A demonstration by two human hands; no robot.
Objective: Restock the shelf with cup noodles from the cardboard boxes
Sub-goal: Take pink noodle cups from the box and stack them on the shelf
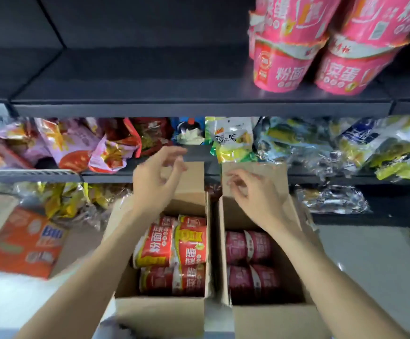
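Two open brown cardboard boxes sit side by side below the shelf: the left box (160, 311) holds red cup noodles (172, 250) lying on their sides, the right box (270, 319) dark maroon cups (248, 263), long axes running nine to three. Each batch lies at six o'clock from the hand above it. The left hand (155, 182) and right hand (255, 194) hover loosely curled, holding nothing. At twelve, the dark shelf (125, 94) carries stacked pink cups (321, 45) at its right.
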